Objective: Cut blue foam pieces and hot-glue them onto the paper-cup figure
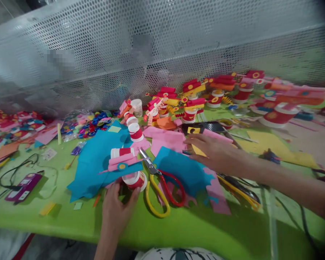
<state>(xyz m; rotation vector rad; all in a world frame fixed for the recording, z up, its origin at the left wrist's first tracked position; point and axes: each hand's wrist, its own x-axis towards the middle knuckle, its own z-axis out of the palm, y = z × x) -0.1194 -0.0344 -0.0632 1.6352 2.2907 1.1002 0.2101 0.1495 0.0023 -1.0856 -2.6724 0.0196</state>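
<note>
My left hand [117,209] curls its thumb and fingers around the base of a red and white paper cup [135,180] near the table's front. On that cup sits a paper model [121,163] of pink rolls and a blue strip with a yellow dot. My right hand [209,150] lies palm down, fingers stretched out, over yellow and pink paper beside a dark tray [206,127]. What lies under its fingertips is partly hidden. Scissors [158,173] with one yellow and one red handle lie open between my hands, partly over blue paper [184,169].
Finished cup models [191,113] stand along the back right. A perforated metal panel [162,47] rises behind the green table [78,224]. At left are a purple device [24,187] with cables and a pile of coloured rings [93,124]. Yellow paper sheets [281,148] lie at right.
</note>
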